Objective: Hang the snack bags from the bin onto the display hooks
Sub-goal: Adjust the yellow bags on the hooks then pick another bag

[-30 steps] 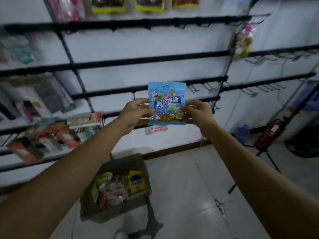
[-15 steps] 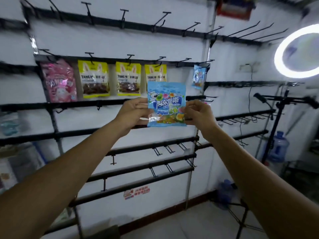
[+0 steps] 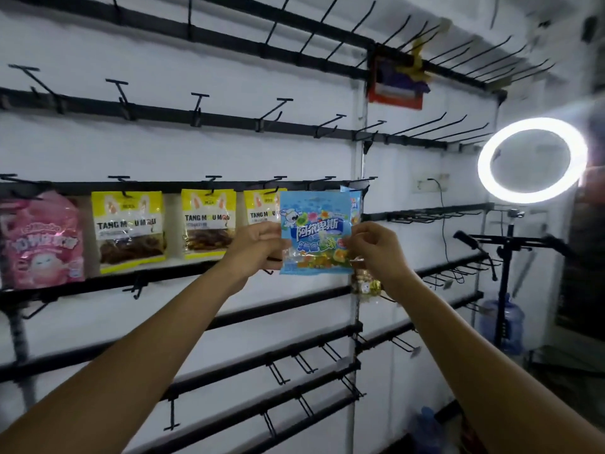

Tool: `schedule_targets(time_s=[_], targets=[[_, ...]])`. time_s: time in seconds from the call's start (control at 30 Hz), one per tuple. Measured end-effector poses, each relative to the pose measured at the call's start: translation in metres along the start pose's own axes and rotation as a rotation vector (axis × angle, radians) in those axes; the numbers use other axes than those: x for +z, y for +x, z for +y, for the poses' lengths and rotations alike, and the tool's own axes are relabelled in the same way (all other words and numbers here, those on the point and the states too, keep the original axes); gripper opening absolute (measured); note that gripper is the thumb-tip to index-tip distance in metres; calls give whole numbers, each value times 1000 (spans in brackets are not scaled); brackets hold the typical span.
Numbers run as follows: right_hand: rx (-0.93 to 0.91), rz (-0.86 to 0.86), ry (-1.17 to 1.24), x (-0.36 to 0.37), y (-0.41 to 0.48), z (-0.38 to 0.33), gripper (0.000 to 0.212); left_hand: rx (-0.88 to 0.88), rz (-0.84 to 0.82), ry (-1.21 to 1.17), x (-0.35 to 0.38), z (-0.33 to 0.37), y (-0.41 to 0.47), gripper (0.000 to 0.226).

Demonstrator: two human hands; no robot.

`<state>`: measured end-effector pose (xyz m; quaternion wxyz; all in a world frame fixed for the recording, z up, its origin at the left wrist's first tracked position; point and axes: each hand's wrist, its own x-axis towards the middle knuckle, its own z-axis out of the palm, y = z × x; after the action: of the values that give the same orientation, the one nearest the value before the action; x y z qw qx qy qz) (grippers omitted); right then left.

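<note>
Hanging step in hand: blue snack bag (image 3: 316,232) raised before the middle hook row, side edges pinched by fingers of left hand (image 3: 258,244) and right hand (image 3: 373,247). Next, likely: lining its top hole onto the free hook (image 3: 325,179).

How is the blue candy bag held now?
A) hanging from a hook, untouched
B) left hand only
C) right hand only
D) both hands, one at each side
D: the left hand pinches the blue candy bag at its left edge, the right hand at its right edge.
</note>
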<state>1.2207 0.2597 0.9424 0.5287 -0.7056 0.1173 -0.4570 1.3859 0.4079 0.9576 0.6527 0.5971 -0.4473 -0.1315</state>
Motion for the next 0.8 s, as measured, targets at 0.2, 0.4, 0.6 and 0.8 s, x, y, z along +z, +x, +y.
schedule_targets(time_s=[0.2,0.4,0.6,0.8], targets=[[-1,37,-16,-33,47,28,8,-15,-22,-52,33,-27,56,19],[49,21,-51,-86,107,78,6,-77,-33,-6,83,-60,123,13],[70,-15,-35,-149,176,110,11,-59,10,-19,147,-77,193,15],[86,-84,-35,-190,230,151,8,24,121,-17,194,-89,247,18]])
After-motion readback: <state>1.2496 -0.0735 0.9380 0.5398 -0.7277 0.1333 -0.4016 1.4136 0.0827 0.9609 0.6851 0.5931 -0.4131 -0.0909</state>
